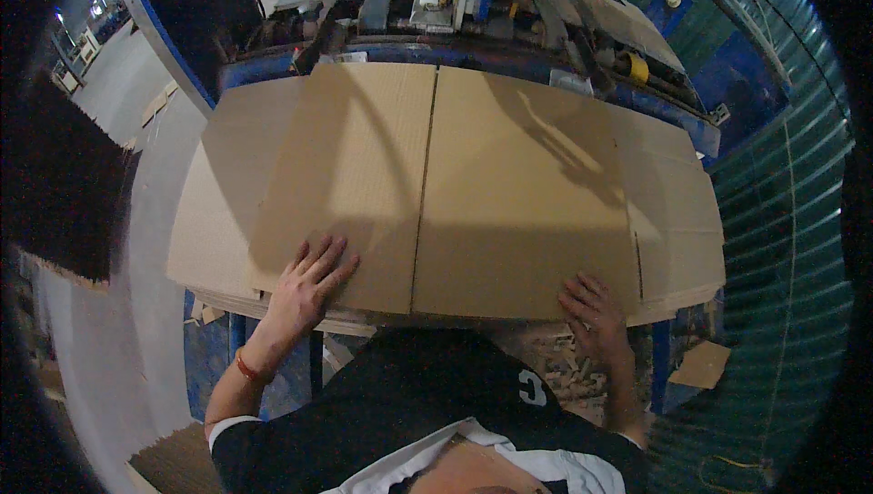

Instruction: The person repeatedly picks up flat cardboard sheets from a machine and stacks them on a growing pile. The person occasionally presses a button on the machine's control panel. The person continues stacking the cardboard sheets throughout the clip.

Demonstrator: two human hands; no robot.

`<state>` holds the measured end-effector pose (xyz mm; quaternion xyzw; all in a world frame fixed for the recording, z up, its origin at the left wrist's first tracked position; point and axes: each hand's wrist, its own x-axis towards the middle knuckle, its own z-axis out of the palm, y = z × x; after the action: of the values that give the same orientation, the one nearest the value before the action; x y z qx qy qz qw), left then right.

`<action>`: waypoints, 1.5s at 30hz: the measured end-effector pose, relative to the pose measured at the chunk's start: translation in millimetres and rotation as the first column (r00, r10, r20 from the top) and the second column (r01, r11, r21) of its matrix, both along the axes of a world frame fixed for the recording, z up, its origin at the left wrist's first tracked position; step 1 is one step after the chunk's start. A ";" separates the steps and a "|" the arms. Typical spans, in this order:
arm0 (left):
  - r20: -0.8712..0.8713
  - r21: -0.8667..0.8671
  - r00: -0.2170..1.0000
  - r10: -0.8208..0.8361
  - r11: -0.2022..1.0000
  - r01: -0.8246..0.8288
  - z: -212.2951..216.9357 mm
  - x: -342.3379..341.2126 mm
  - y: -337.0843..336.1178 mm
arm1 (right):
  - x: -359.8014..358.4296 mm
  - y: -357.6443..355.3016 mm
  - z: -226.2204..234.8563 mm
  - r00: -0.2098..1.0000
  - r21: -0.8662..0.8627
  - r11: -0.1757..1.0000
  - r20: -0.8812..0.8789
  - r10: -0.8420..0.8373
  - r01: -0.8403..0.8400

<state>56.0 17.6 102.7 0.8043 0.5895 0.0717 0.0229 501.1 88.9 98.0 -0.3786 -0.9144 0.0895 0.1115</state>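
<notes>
A folded flat cardboard sheet (pixel 518 185) lies in front of me, with a dark slit running down it from far edge to near edge. It rests on a stack of wider cardboard sheets (pixel 227 185), which stick out on both sides. My left hand (pixel 311 283) lies on the near left part of the top sheet, fingers stretched out and a little apart. At the near right corner, my right hand (pixel 593 310) touches the sheet with its fingers over the edge; its thumb is hard to make out.
Beyond the stack stands a blue machine (pixel 382 17) with belts and rollers. A green corrugated wall (pixel 791 249) closes off the right side. On the left, a dark pile of stacked sheets (pixel 68 185) stands on the grey floor (pixel 164 249). Cardboard scraps (pixel 582 376) lie below the stack.
</notes>
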 end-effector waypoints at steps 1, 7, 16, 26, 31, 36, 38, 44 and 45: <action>0.009 0.045 1.000 -0.017 0.999 0.017 -0.5 -1.9 4.2 | -1.2 8.4 2.7 0.999 -0.005 1.000 0.031 0.024 -0.024; 0.101 0.200 0.995 -0.014 0.980 -0.006 -10.7 -19.1 54.0 | -11.1 85.3 -6.3 1.000 0.045 0.999 0.013 0.009 -0.010; 0.077 0.405 0.987 0.144 0.899 -0.163 -23.5 -49.1 214.7 | -62.6 218.1 -9.1 0.988 0.060 0.987 0.035 -0.149 0.147; 0.373 0.407 0.687 0.624 0.555 -0.725 -23.2 -71.6 83.2 | -6.7 162.4 -25.8 0.950 0.323 0.900 0.011 -0.312 0.292; 0.525 0.202 0.100 0.845 -0.009 -0.979 -48.8 -95.3 19.9 | -51.4 190.0 -24.9 0.913 0.107 0.928 0.172 -0.370 0.357; 0.735 0.146 0.012 0.678 -0.141 -0.979 -78.8 -108.5 -19.8 | -70.0 187.4 8.9 0.914 -0.031 0.917 0.108 -0.391 0.397; 0.795 0.095 0.003 0.607 -0.119 -0.988 -80.3 -111.7 -23.2 | -51.2 165.4 7.8 0.903 -0.051 0.910 -0.109 -0.416 0.412; 0.780 0.131 0.082 0.621 -0.033 -0.991 -19.4 -101.7 -15.3 | 108.2 82.1 -49.2 0.077 0.427 0.013 -0.132 -0.988 0.904; 0.799 0.152 0.121 0.589 -0.002 -0.988 -1.4 -100.7 -17.0 | 132.6 77.1 -58.5 0.139 0.418 0.056 -0.171 -0.975 0.907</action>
<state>-44.7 0.6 101.3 0.1569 0.8381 0.4959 -0.1646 633.6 166.0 39.5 -0.8517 -0.4425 -0.2375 0.1497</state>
